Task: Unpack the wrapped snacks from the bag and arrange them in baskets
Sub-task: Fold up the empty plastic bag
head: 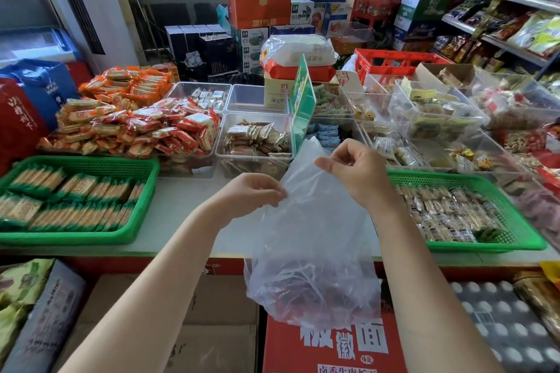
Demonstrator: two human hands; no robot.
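A clear plastic bag (312, 239) hangs in front of me over the counter edge, its bottom sagging with dim reddish contents. My left hand (251, 191) pinches the bag's left upper edge. My right hand (354, 169) pinches the right upper edge a little higher. A green basket (145, 191) at the left holds rows of green-wrapped biscuits. A second green basket (521, 227) at the right holds several small wrapped snacks.
Clear bins (254, 157) of wrapped snacks and piles of red and orange packets (136, 118) fill the back of the white counter (185, 212). A green sign (303, 100) stands among the bins. Cardboard boxes (333, 348) sit below. Shelves (512, 24) line the right.
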